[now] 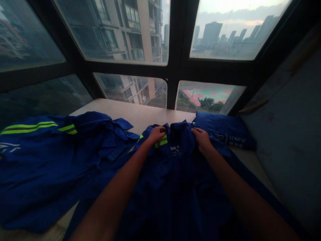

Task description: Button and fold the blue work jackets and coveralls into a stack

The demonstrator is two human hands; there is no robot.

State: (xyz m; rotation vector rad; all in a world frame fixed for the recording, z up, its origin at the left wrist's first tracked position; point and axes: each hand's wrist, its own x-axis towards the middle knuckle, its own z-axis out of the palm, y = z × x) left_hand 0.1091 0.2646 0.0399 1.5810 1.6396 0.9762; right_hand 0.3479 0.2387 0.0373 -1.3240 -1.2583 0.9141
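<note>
A dark blue work jacket (pixel 175 174) with yellow-green stripes and white lettering lies in front of me, its collar toward the window. My left hand (pixel 158 134) pinches the cloth at the left side of the collar. On the other side, my right hand (pixel 201 138) grips the jacket's cloth near the collar, fingers closed. Between the hands the neck opening shows, with part of a white print inside. A second blue jacket (pixel 82 160) with the same stripes is spread out to the left, beside my left forearm.
A folded blue garment (pixel 225 130) with white lettering sits at the back right against the wall (pixel 291 134). The pale sill (pixel 140 112) meets dark window frames (pixel 173 70) at the far side. Buildings and a sports court show through the glass.
</note>
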